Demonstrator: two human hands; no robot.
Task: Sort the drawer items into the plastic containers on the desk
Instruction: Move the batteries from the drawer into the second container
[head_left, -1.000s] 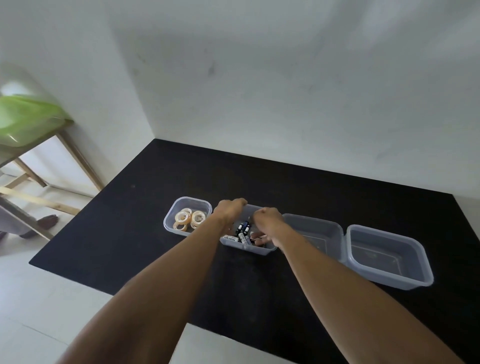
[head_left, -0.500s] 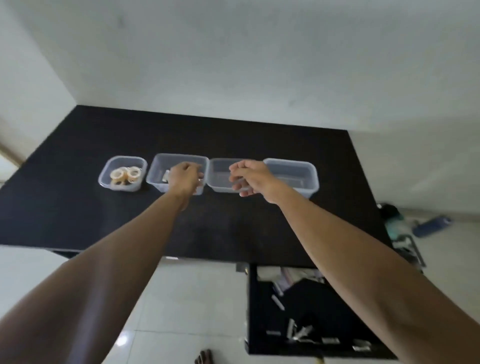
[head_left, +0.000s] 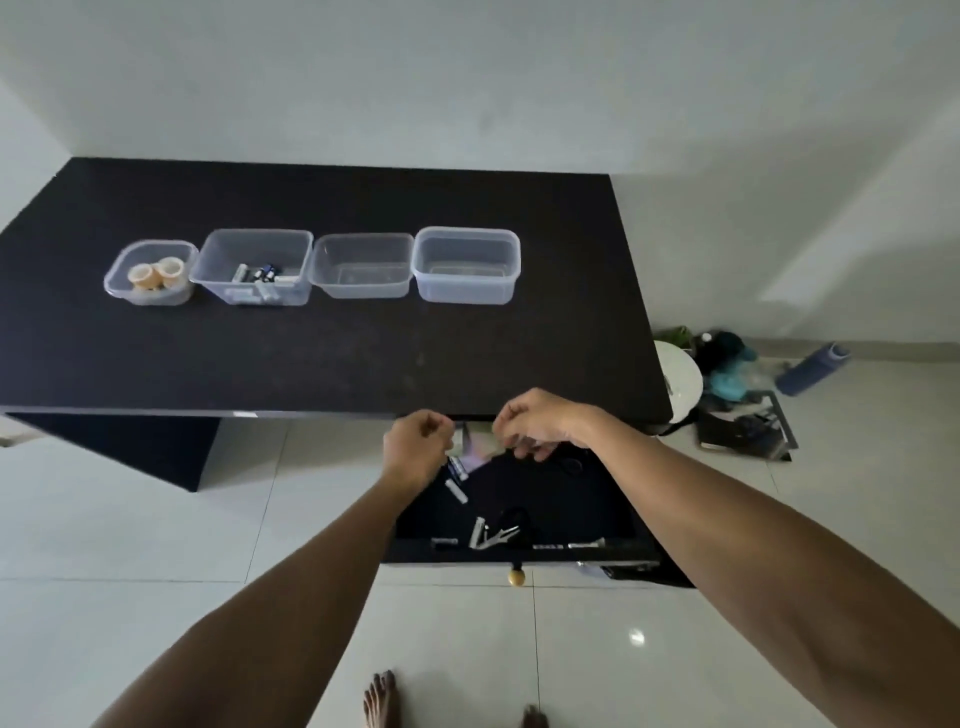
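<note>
Four clear plastic containers stand in a row on the black desk (head_left: 363, 353). The leftmost container (head_left: 117, 283) holds tape rolls (head_left: 156, 273), the second container (head_left: 218, 283) holds batteries (head_left: 260, 274), and the third container (head_left: 361, 288) and fourth container (head_left: 467, 291) are empty. Below the desk's front edge the drawer (head_left: 519, 555) is open, with loose batteries (head_left: 456, 491) and small pale items (head_left: 488, 535) inside. My left hand (head_left: 418, 449) hovers over the drawer's back left, fingers loosely curled just above a battery (head_left: 458, 468). My right hand (head_left: 535, 423) hangs beside it, fingers curled, holding nothing.
The drawer has a round brass knob (head_left: 515, 577) at its front. On the floor right of the desk lie a white round object (head_left: 680, 379), dark bags (head_left: 727, 364), a blue bottle (head_left: 813, 366) and a black folder (head_left: 743, 428). My bare feet (head_left: 379, 699) stand on white tiles.
Both hands left the battery container and came down and back to the open drawer. The view tilted down, bringing the drawer and floor into sight.
</note>
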